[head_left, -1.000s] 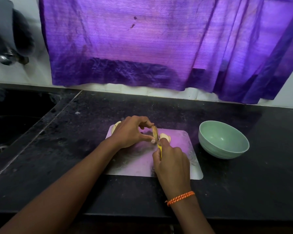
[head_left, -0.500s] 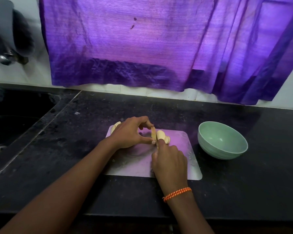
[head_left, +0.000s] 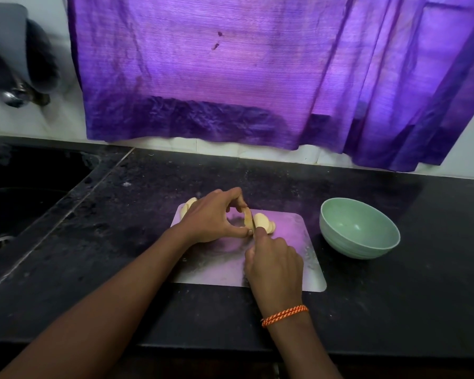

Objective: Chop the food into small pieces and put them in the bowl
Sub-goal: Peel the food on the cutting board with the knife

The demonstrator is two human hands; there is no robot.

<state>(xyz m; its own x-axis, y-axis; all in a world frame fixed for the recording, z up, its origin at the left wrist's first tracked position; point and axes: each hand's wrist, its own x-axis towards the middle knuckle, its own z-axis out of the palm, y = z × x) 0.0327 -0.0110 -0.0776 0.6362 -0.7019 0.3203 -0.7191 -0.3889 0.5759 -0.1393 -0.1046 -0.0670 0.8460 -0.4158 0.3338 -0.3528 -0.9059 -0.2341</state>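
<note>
On board (head_left: 290,258), L hand (head_left: 211,222) pinches food (head_left: 247,218).

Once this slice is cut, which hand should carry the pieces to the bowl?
Left, probably. The right hand grips the knife, so it is occupied. The left hand already pinches the food slice. The green bowl sits right of the cutting board, though, so it must cross over.
</note>
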